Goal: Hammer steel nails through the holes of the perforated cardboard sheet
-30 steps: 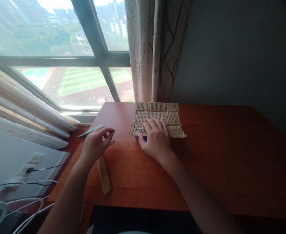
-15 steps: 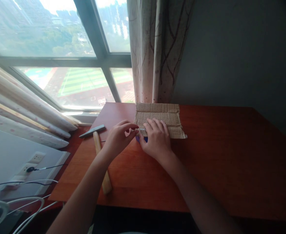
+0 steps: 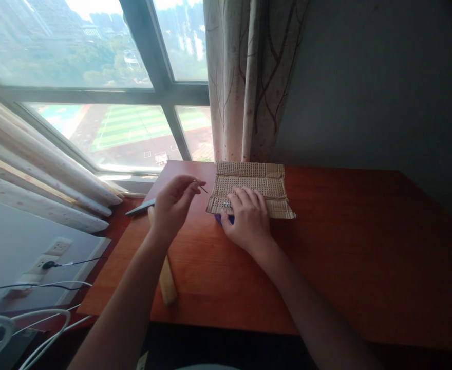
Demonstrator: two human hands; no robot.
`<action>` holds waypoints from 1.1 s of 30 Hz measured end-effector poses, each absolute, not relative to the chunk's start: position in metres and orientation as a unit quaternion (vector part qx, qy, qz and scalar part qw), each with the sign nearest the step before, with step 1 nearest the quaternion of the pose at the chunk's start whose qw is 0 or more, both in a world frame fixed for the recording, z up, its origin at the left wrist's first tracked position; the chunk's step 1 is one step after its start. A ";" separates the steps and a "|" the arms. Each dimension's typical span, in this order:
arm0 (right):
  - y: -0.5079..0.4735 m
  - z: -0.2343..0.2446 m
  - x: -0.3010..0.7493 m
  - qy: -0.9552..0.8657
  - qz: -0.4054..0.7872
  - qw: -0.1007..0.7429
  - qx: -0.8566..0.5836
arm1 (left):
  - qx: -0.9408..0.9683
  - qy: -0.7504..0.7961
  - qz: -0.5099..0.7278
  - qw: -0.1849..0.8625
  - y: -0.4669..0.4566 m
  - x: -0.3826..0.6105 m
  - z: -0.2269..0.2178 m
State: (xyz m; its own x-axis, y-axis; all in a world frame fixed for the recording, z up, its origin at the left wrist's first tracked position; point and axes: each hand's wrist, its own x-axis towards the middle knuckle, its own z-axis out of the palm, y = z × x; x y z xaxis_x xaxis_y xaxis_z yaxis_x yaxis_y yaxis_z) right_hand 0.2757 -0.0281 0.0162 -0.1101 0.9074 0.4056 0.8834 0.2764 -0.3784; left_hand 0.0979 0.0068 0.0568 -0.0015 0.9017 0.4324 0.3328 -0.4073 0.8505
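A piece of brown cardboard (image 3: 255, 177) full of small holes lies near the far edge of the red-brown table (image 3: 345, 246). My right hand (image 3: 249, 221) rests flat on its near edge, fingers spread, over a small blue thing (image 3: 218, 218) and a short row of metal pins (image 3: 225, 204). My left hand (image 3: 172, 203) is raised just left of the cardboard and pinches a thin nail (image 3: 202, 188) between thumb and fingers. A hammer with a wooden handle (image 3: 167, 280) lies on the table under my left forearm, its metal head (image 3: 140, 207) pointing left.
A window and patterned curtain (image 3: 249, 77) stand behind the table, with a dark wall to the right. Left of the table is a white surface with a wall socket (image 3: 43, 259), a plugged cable and white wires. The table's near edge runs below my arms.
My left hand went from beside the hammer to the cardboard's left edge, then lifted away holding a thin nail. My right hand stayed on the cardboard.
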 end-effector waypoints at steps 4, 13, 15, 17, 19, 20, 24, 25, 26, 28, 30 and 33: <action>-0.028 0.015 0.276 -0.744 0.018 0.290 -0.601 | 0.622 0.540 0.512 0.242 0.006 0.058 0.057; -0.028 0.016 0.276 -0.746 0.017 0.288 -0.600 | 0.721 0.664 0.192 0.048 -0.006 -0.007 0.009; -0.028 0.017 0.276 -0.747 0.017 0.286 -0.600 | 0.725 0.670 0.156 0.040 -0.008 -0.006 0.005; -0.028 0.017 0.276 -0.747 0.016 0.286 -0.600 | 0.725 0.675 0.132 0.036 -0.008 -0.003 0.003; -0.028 0.016 0.276 -0.746 0.016 0.286 -0.601 | 0.727 0.676 0.115 0.029 -0.008 0.000 0.004; -0.028 0.016 0.276 -0.745 0.016 0.286 -0.602 | 0.729 0.675 0.108 0.024 -0.007 0.001 0.004; -0.028 0.016 0.276 -0.747 0.019 0.287 -0.600 | 0.732 0.675 0.088 0.009 -0.007 0.004 0.006; -0.028 0.016 0.276 -0.747 0.020 0.287 -0.599 | 0.731 0.676 0.087 0.006 -0.007 0.004 0.006; -0.028 0.016 0.276 -0.747 0.019 0.288 -0.599 | 0.730 0.677 0.088 0.005 -0.007 0.003 0.006; -0.028 0.016 0.276 -0.746 0.018 0.291 -0.599 | 0.729 0.678 0.094 0.005 -0.007 0.002 0.007; -0.028 0.015 0.276 -0.746 0.018 0.292 -0.599 | 0.727 0.679 0.106 0.007 -0.006 0.001 0.007; -0.028 0.015 0.276 -0.745 0.016 0.293 -0.599 | 0.723 0.677 0.135 0.012 -0.004 0.000 0.007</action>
